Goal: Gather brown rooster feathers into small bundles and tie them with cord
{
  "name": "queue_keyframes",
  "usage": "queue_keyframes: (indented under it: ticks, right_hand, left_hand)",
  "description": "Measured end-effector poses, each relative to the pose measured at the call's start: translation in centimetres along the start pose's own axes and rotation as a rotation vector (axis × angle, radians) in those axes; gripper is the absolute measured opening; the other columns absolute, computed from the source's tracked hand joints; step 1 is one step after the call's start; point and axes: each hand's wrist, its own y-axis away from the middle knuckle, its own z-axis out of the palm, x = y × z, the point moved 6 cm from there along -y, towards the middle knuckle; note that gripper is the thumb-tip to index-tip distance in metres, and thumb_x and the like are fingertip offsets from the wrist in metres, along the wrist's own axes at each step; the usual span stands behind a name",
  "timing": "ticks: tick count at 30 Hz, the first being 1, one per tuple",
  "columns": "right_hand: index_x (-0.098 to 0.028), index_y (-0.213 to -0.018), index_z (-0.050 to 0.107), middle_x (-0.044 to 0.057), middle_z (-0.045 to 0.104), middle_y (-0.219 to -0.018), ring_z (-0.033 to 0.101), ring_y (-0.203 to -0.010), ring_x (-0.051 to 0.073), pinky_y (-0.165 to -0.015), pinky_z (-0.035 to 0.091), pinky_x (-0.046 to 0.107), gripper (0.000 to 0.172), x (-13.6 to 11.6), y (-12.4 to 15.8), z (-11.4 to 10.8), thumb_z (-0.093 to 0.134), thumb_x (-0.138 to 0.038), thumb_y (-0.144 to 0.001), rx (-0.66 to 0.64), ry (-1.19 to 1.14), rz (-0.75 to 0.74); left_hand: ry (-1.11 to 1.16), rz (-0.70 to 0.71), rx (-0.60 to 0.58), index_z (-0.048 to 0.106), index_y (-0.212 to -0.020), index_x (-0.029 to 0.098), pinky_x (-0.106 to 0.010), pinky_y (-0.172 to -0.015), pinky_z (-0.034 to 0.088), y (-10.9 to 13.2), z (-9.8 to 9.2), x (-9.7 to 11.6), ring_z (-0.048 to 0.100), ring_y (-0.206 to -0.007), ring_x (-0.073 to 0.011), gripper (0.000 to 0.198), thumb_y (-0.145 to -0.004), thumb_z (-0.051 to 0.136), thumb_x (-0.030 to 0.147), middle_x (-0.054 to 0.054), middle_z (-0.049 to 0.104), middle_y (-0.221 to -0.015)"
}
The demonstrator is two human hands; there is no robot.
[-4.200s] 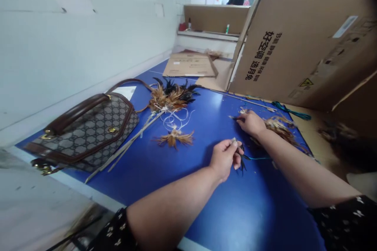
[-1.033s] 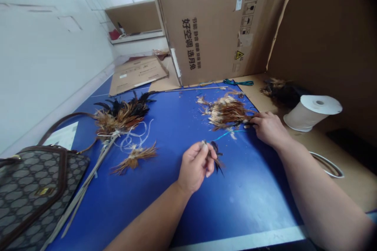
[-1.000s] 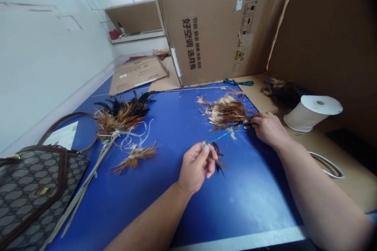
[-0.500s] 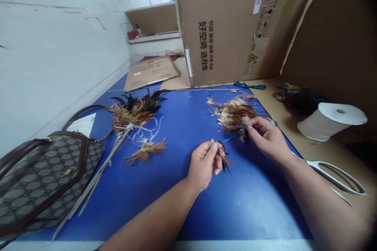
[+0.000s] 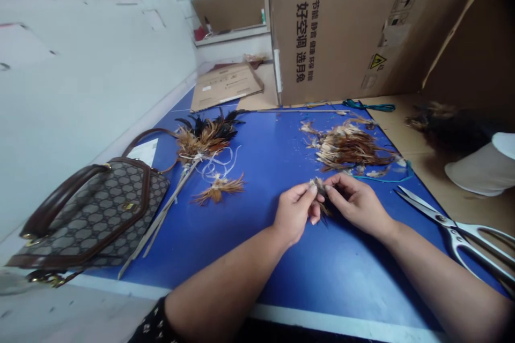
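Observation:
My left hand [image 5: 298, 211] is closed in a pinch on a small bunch of dark feathers [image 5: 326, 210], whose tips hang below the fingers. Right beside it, my right hand [image 5: 356, 201] also pinches feathers at the pale, fluffy quill ends; the two sets of fingertips almost meet. Just beyond the hands lies a pile of brown feathers [image 5: 346, 146] with pale quills. A teal string [image 5: 388, 178] curves along the pile's near right side. To the left rests a small tied tuft of tan feathers [image 5: 219, 188], near a loose white ribbon [image 5: 215, 169].
A feather bundle on sticks [image 5: 201, 136] lies at left beside a patterned handbag [image 5: 108, 211]. Scissors [image 5: 446, 222] lie at right, points toward the pile. Behind them are a white spool [image 5: 480, 169] and dark feathers [image 5: 446, 131]. A large cardboard box [image 5: 341, 32] stands at the back.
My right hand has come from the feather pile to my left hand, carrying feathers. The view has shifted, so the scissors now show in full.

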Motion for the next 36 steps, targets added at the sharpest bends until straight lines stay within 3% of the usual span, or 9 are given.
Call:
queue_keyframes:
  ticks: [6,9,12,17,23,25,28,31,36]
  right_hand:
    - [-0.021,-0.092,0.066,0.002,0.072,-0.079,0.064,-0.069,0.016,-0.068,0.051,0.028,0.016,0.1,0.1,0.4,0.065,-0.036,-0.097,-0.003,0.049,-0.001]
    - [-0.021,-0.089,0.065,0.000,0.068,-0.072,0.059,-0.062,0.015,-0.060,0.047,0.026,0.015,0.1,0.3,0.7,0.067,-0.035,-0.095,0.012,0.063,0.007]
    - [-0.021,-0.092,0.067,0.000,0.069,-0.073,0.058,-0.062,0.014,-0.061,0.047,0.026,0.015,-0.3,0.3,0.7,0.066,-0.036,-0.096,-0.001,0.073,-0.009]
    - [-0.021,-0.090,0.066,0.003,0.069,-0.079,0.061,-0.070,0.016,-0.069,0.050,0.029,0.021,0.0,-0.1,-1.8,0.063,-0.040,-0.098,0.127,0.101,-0.030]
    - [-0.021,-0.092,0.069,0.003,0.069,-0.077,0.061,-0.068,0.018,-0.067,0.049,0.031,0.022,1.4,-0.6,-4.4,0.067,-0.042,-0.096,0.269,0.182,0.036]
    - [-0.021,-0.099,0.072,0.006,0.074,-0.092,0.065,-0.077,0.019,-0.074,0.052,0.033,0.021,0.7,-0.7,-4.3,0.068,-0.041,-0.095,0.221,0.143,-0.010]
    - [-0.022,-0.121,0.071,0.010,0.074,-0.116,0.064,-0.074,0.017,-0.072,0.055,0.033,0.033,-0.7,-0.5,-2.8,0.069,-0.040,-0.094,0.005,-0.009,-0.055]
    - [-0.019,-0.137,0.064,0.007,0.074,-0.095,0.061,-0.065,0.015,-0.064,0.055,0.030,0.046,-1.3,0.0,-0.9,0.066,-0.041,-0.096,-0.213,-0.162,0.004]
    - [-0.017,-0.098,0.075,0.007,0.075,-0.088,0.065,-0.075,0.017,-0.072,0.057,0.030,0.033,-1.0,0.0,-0.2,0.066,-0.048,-0.097,-0.215,-0.174,0.045]
  left_hand:
    - [-0.109,0.029,-0.020,0.076,-0.117,0.011,-0.021,-0.042,0.037,0.2,0.2,0.3,0.047,-0.046,-0.0054,0.049,-0.090,0.075,0.052,0.000,0.061,-0.071]
    - [-0.218,0.030,-0.029,0.076,-0.115,0.010,-0.021,-0.043,0.037,0.4,0.4,0.4,0.044,-0.043,-0.0061,0.045,-0.092,0.074,0.049,0.004,0.054,-0.055]
    - [-0.166,0.026,-0.017,0.076,-0.101,0.011,-0.021,-0.042,0.035,0.3,0.2,0.6,0.044,-0.043,-0.0060,0.040,-0.089,0.077,0.048,0.003,0.056,-0.057]
    - [0.094,0.006,0.043,0.067,-0.092,0.013,-0.019,-0.040,0.033,-0.4,-0.4,1.5,0.050,-0.048,-0.0053,0.038,-0.081,0.085,0.045,-0.002,0.064,-0.080]
    - [0.131,-0.032,-0.023,0.061,-0.089,0.015,-0.018,-0.040,0.032,-0.5,-0.4,2.2,0.047,-0.047,-0.0049,0.034,-0.084,0.081,0.042,-0.001,0.062,-0.077]
    - [0.123,-0.063,-0.066,0.060,-0.089,0.015,-0.018,-0.039,0.031,-0.4,-0.3,2.0,0.045,-0.046,-0.0048,0.034,-0.085,0.080,0.043,0.000,0.062,-0.076]
    - [0.106,-0.105,-0.120,0.060,-0.090,0.015,-0.018,-0.038,0.030,-0.1,-0.1,1.6,0.045,-0.044,-0.0051,0.035,-0.086,0.078,0.044,0.000,0.061,-0.074]
    - [0.086,-0.121,-0.165,0.060,-0.090,0.015,-0.018,-0.038,0.030,0.0,0.0,1.3,0.045,-0.042,-0.0049,0.034,-0.088,0.076,0.046,0.001,0.060,-0.072]
    - [0.063,-0.115,-0.169,0.061,-0.090,0.015,-0.018,-0.037,0.030,0.0,0.1,1.2,0.045,-0.042,-0.0046,0.037,-0.087,0.077,0.048,0.001,0.061,-0.073]
